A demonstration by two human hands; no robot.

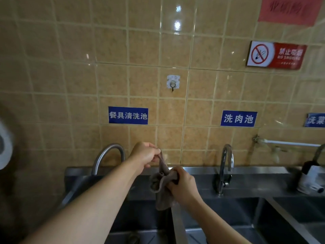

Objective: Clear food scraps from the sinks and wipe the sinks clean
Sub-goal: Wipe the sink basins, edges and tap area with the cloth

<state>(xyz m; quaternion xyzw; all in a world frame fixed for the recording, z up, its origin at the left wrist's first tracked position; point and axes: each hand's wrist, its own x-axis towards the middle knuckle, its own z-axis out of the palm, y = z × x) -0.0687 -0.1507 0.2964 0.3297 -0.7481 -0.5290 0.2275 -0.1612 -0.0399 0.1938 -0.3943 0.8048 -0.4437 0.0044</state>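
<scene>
Two bare forearms reach forward over a row of steel sinks (177, 224), meeting above the ridge that divides the left basin from the middle one. The left hand (145, 154) is raised highest, wrist bent, its fingertips pinching the top corner of a brownish-grey cloth (162, 185) so the fabric hangs down from it. The right hand (184, 184) sits just below and to the right of the cloth, fingers curled tightly round its bunched middle; the loose end dangles under both hands, over the divider. Left of the cloth, partly hidden by the left wrist, a curved steel tap (109, 155) arches up from the sink's back ledge. Right of the cloth stands a second tap (226, 166), and farther right a third fitting wrapped in something white (311, 180), too blurred to identify. On the tan tiled wall above the cloth is a small white adhesive hook (173, 82), with a blue label (128, 115) to its lower left and another blue label (238, 118) to its lower right. A red and white no-smoking sign (276, 55) hangs high to the right.
</scene>
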